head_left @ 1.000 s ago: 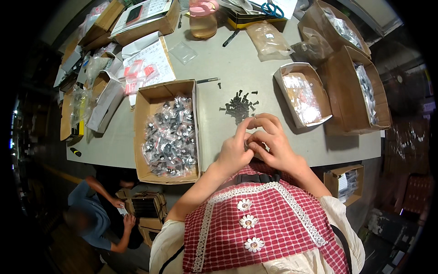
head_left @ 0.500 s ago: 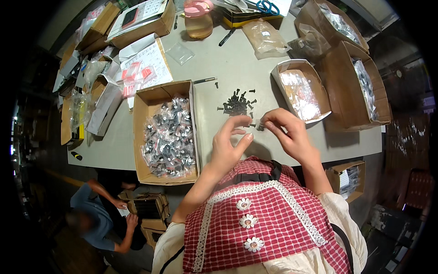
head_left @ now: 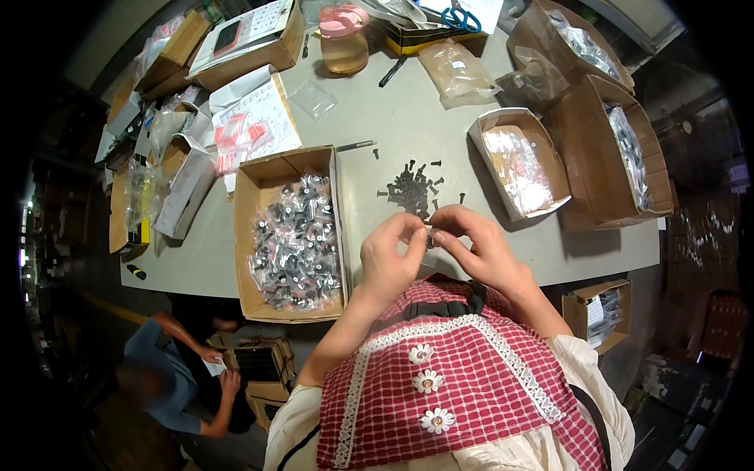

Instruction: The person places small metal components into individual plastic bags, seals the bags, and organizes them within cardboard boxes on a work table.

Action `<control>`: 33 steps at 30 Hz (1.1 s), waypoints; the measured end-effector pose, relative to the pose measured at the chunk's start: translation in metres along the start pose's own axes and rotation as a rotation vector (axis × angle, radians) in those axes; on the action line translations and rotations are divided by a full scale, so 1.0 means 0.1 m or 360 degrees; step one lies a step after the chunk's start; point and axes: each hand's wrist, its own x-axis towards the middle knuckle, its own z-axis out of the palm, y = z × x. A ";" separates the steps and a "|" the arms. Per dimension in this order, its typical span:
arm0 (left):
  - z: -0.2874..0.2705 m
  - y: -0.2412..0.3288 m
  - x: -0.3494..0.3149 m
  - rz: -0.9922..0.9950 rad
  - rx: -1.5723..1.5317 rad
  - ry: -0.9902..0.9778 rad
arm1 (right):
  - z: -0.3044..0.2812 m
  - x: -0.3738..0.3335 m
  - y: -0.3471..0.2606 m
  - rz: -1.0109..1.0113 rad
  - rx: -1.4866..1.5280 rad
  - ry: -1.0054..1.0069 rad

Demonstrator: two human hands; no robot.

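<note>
My left hand [head_left: 390, 255] and my right hand [head_left: 485, 253] meet at the near side of the table, fingertips almost touching. Both are closed in a pinch around a small clear plastic bag [head_left: 430, 242] with something dark in it; the fingers cover most of it. Just beyond my fingertips lies a loose pile of black screws [head_left: 411, 190], with a few strays around it. To the left of my left hand, a cardboard box [head_left: 339, 228] holds many small filled bags [head_left: 294, 243].
At the right stand a shallow white-edged carton [head_left: 514, 118] of small clear bags and a larger cardboard box [head_left: 577, 157]. A pen [head_left: 357, 146], a pink-lidded jug [head_left: 344, 47] and scissors [head_left: 461, 19] lie farther off. Another person [head_left: 169, 373] works at lower left.
My right hand has moved left with the small bag, and my left hand's parted fingers have closed in to meet it. A stray screw now shows beyond my right hand.
</note>
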 end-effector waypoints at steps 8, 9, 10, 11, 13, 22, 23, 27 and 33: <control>-0.19 0.07 0.01 0.0043 -0.0122 -0.0019 | -0.31 0.04 -0.13 0.0272 0.0533 -0.0435; -0.27 0.02 0.01 -0.0025 -0.0329 0.0023 | -0.41 0.03 -0.15 0.0386 0.0944 -0.0533; -0.31 0.00 0.04 -0.0105 -0.0349 0.0071 | -0.54 0.03 -0.13 0.0282 0.1180 -0.0608; -0.34 -0.02 0.08 -0.0185 -0.0368 0.0121 | -0.56 0.07 -0.12 0.0305 0.0996 -0.0573; -0.35 -0.05 0.16 -0.0222 -0.0158 0.0084 | -0.49 0.15 -0.06 0.0239 0.0112 -0.0341; -0.18 0.17 0.10 0.0098 0.0148 -0.0210 | -0.18 0.12 -0.15 -0.0109 -0.0288 -0.0297; -0.17 0.17 0.09 0.0131 0.0220 -0.0175 | -0.16 0.11 -0.14 -0.0120 -0.0304 -0.0287; -0.17 0.20 0.08 0.0296 0.0315 -0.0134 | -0.16 0.09 -0.14 -0.0129 -0.0318 -0.0306; -0.22 0.29 0.09 0.0530 0.0275 -0.0091 | -0.19 0.11 -0.16 -0.0143 -0.0152 -0.0417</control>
